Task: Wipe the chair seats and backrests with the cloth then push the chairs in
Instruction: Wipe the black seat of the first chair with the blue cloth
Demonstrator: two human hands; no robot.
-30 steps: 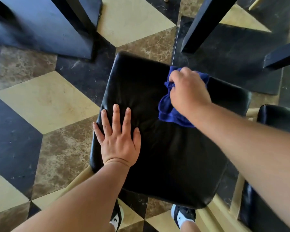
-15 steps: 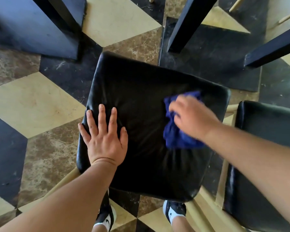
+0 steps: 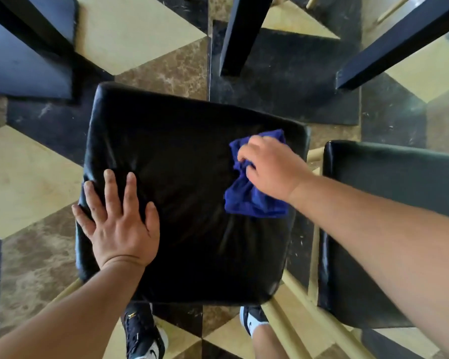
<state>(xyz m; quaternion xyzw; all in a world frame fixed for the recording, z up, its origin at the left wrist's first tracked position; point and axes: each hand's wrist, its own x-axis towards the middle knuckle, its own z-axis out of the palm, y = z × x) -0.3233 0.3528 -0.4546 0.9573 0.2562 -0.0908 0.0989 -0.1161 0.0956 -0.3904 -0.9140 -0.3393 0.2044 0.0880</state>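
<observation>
You have a single wide-angle view, from the camera on your head, facing almost straight down at the tiled floor [image 3: 31, 177]. The black chair seat [image 3: 192, 216] fills the middle, close below you; your shoes [image 3: 143, 332] show under its near edge. Dark table legs [image 3: 241, 35] splay outward along the far edge, and a second seat [image 3: 389, 172] is cut off by the frame at the right.

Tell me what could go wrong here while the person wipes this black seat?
The blue cloth is bunched under the right hand, so it may miss patches, such as where the left hand presses the black seat. It lies near the seat's right edge and could slip off toward the neighbouring seat. Pushed in later, the chair might bump the dark leg ahead.
</observation>
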